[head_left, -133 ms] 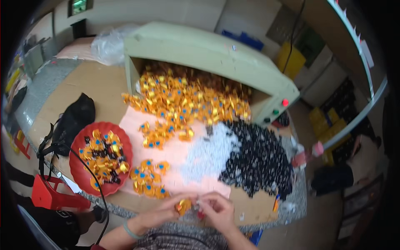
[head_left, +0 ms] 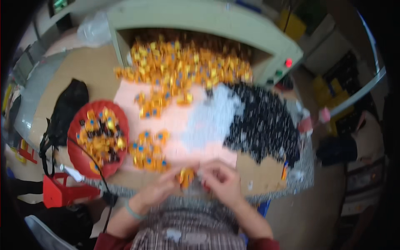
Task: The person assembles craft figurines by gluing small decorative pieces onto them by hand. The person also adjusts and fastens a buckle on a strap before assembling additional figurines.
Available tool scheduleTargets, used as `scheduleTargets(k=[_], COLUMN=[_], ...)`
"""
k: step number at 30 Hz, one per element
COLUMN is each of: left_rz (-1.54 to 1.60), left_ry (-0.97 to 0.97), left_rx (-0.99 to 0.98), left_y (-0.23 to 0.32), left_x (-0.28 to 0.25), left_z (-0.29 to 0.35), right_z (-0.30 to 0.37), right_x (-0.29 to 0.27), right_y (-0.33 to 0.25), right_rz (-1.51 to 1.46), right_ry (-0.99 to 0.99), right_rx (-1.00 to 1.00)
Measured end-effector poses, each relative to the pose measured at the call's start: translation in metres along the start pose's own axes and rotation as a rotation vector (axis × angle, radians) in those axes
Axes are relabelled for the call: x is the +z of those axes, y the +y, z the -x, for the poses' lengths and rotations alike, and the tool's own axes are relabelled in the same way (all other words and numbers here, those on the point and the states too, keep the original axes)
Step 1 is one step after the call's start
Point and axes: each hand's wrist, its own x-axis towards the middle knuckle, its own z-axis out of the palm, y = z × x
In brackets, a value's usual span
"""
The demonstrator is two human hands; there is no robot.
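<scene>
1. Centrally, at the near edge of the speckled grey stone tabletop (head_left: 301,180), the left hand (head_left: 163,185) holds a small shiny orange-and-gold piece (head_left: 186,178), its fingers closed on it at their tips.
2. Just to the right, the right hand (head_left: 223,180) is bent toward that piece, fingertips near one another; motion blur hides them, so I cannot tell how far they are parted or whether they grip anything.
3. Beyond the hands, a flat pale pink sheet (head_left: 177,132) carries a loose cluster of orange-and-gold pieces with blue spots (head_left: 146,151) on its left.
4. Left of that cluster stands a round red dish with a fluted rim (head_left: 73,130), containing similar pieces mixed with dark ones.
5. A soft black fabric bag (head_left: 75,102) lies left of the dish, toward the far side.
6. On the right, a spread of small white pieces (head_left: 210,121) meets a broad heap of small black pieces (head_left: 266,125).
7. At the far side, a large heap of orange-and-gold pieces (head_left: 175,66) spills from the opening of a pale green box-shaped machine (head_left: 200,18).
</scene>
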Motion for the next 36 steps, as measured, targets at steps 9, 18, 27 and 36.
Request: scheduleTargets(k=[9, 18, 27, 36], left_rz=[-0.023, -0.08, -0.117, -0.259], left_ry=[0.041, 0.157, 0.185, 0.211], left_rx=[0.008, 0.013, 0.079, 0.019], left_y=[-0.009, -0.013, -0.015, -0.013], left_x=[0.019, 0.023, 0.029, 0.038], left_z=[-0.011, 0.0, -0.014, -0.018], right_z=[0.017, 0.032, 0.028, 0.021], right_x=[-0.016, -0.011, -0.013, -0.01], right_y=[-0.004, -0.009, -0.006, -0.002], right_rz=[-0.017, 0.228, -0.021, 0.145], right_ry=[-0.012, -0.046, -0.003, 0.064], right_rx=[-0.129, -0.225, -0.194, -0.303])
